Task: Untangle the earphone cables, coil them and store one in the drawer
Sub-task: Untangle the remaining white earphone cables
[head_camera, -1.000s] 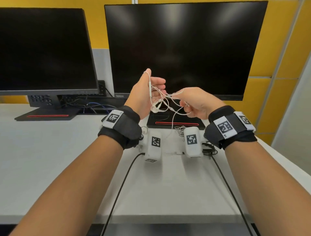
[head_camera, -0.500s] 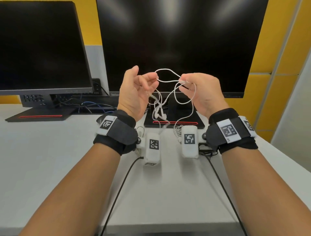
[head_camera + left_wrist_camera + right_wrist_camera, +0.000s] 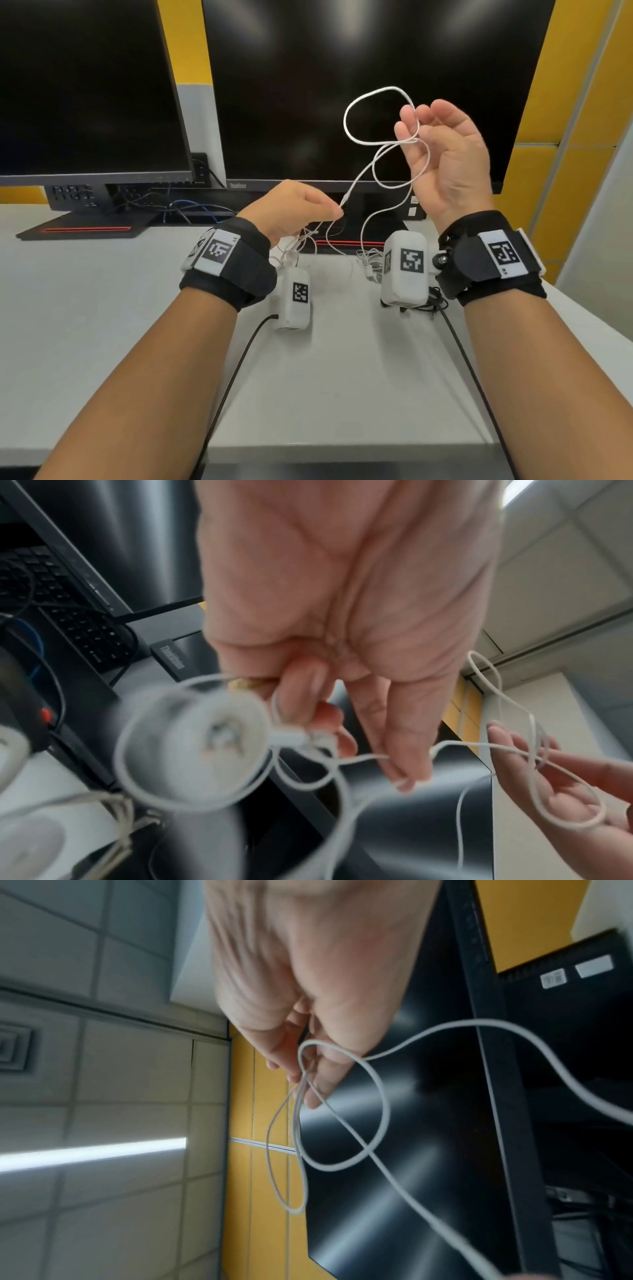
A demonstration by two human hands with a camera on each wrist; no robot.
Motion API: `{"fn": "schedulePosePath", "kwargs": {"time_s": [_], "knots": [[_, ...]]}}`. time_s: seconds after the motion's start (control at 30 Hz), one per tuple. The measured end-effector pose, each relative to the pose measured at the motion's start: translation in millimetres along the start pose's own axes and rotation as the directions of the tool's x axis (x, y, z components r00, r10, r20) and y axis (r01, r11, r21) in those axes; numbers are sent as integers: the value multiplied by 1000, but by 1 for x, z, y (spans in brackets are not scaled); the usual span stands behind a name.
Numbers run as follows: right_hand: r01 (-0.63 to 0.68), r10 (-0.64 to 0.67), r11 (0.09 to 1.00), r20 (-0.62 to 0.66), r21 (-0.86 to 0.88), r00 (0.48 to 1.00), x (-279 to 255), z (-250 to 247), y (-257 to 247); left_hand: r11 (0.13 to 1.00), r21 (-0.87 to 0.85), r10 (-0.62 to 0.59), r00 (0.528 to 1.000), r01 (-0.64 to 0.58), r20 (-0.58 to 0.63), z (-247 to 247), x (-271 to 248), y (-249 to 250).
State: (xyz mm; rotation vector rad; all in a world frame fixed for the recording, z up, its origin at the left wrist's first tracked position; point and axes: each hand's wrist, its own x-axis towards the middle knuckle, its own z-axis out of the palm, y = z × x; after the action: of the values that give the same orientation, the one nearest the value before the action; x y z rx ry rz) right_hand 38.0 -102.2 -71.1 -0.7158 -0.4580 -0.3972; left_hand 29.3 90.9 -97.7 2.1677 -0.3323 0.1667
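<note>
A white earphone cable point(image 3: 368, 168) stretches in the air between my two hands in front of the middle monitor. My left hand point(image 3: 337, 214) is low, just above the desk, and pinches the cable near a thin inline piece. Its other fingers curl round the earbud ends point(image 3: 205, 737), which show blurred in the left wrist view. Raised at the right, my right hand point(image 3: 411, 128) pinches the cable where a wide loop point(image 3: 349, 113) stands up beside its fingers point(image 3: 308, 1085). More slack hangs in loops below it. A second white earphone bundle point(image 3: 371, 262) lies on the desk.
Two dark monitors point(image 3: 342, 68) stand on black bases point(image 3: 85, 229) at the back of the white desk point(image 3: 102, 325). Black leads point(image 3: 233, 370) run from the white wrist units toward the near edge. A small black cable point(image 3: 433, 303) lies by my right wrist.
My right hand rose and shifted right, carrying a loop of cable. My left hand dropped toward the desk, and the cable is now drawn out between them.
</note>
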Motion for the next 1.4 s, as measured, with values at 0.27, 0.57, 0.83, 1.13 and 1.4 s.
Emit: {"fn": "schedulePosePath", "kwargs": {"time_s": [0.27, 0.57, 0.83, 1.13, 1.4], "knots": [[-142, 244, 776, 85, -614, 966, -8, -7, 14, 921, -332, 110, 952, -206, -286, 5, 9, -4], [-152, 418, 138, -82, -979, 905, -17, 2, 16, 853, -433, 108, 911, -290, -398, 1, 12, -5], [-143, 517, 245, 5, -959, 856, -20, 9, 18, 816, -435, 211, 897, -381, -389, 9, 8, -3], [-131, 208, 885, 127, -446, 970, -13, -1, 5, 449, -860, -57, 953, -243, -299, 6, 3, 14], [-87, 268, 655, 123, -751, 955, -18, 2, 20, 865, -479, 100, 987, -147, -122, 16, -1, 19]]}}
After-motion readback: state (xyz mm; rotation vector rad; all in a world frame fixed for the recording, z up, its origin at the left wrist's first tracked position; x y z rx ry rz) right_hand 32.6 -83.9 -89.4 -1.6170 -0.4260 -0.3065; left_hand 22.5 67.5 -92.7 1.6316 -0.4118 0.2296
